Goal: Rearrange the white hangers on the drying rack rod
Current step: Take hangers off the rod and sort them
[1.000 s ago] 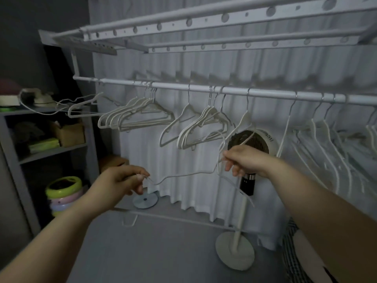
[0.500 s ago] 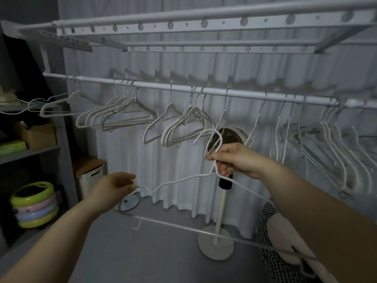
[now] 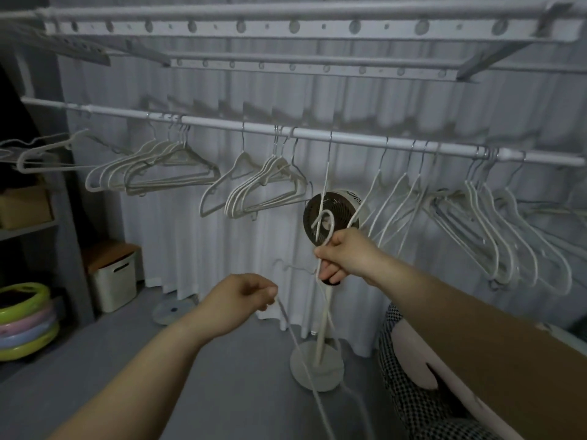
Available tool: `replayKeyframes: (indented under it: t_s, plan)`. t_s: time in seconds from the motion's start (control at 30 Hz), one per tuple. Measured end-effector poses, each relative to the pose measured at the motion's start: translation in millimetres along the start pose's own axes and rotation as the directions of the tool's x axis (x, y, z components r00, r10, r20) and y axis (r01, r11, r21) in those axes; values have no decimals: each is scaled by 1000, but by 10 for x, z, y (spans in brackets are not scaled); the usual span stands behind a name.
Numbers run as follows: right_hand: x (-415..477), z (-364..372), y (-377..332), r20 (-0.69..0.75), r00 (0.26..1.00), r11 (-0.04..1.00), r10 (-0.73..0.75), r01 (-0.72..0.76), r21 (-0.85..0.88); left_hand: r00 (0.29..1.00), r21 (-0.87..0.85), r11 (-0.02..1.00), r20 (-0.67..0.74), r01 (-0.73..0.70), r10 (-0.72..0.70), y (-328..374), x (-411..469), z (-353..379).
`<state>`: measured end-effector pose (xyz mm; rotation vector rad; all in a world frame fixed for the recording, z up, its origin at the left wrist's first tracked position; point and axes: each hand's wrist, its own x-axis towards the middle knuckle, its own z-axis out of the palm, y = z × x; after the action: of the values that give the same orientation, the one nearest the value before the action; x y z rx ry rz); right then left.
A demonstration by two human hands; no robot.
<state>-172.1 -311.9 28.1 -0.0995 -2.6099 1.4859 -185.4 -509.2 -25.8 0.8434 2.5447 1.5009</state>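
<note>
While the left grip [image 3: 241,300] pinches a thin white arm, seemingly of the same hanger, the right grip [image 3: 346,258] just beyond it clenches the loose white hanger [image 3: 333,223] at its neck, hook up, below the rod [image 3: 349,139]. Best, I judge, to loosen the left pinch, lift straight above the right grip, and seat the hook between hung hangers [image 3: 270,192].

Matt white hangers [image 3: 273,169] with shiny metal hooks [image 3: 242,139], a smooth rod [image 3: 349,138], a pleated cloth curtain [image 3: 197,249].
</note>
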Motion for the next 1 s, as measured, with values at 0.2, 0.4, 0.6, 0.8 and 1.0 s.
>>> replayKeyframes:
  t_s: [0.2,0.4,0.6,0.8,1.0]
  plan:
    - [42,70,46,-4,1000,999,-24,24,-47,953,-192,961,270,196,-140,161,-135,150]
    - [77,64,133,-8,1000,994,-20,19,-108,966,-189,962,203,198,-159,181,-97,315]
    - [191,-211,212,-217,967,966,-135,79,-247,976,-179,964,129,194,-173,144,42,292]
    - [577,-562,287,-240,902,597,-359,24,-802,975,-200,958,129,205,-181,160,219,395]
    - [915,-738,374,-52,973,458,-223,58,-887,980,-215,958,100,191,-174,223,487,445]
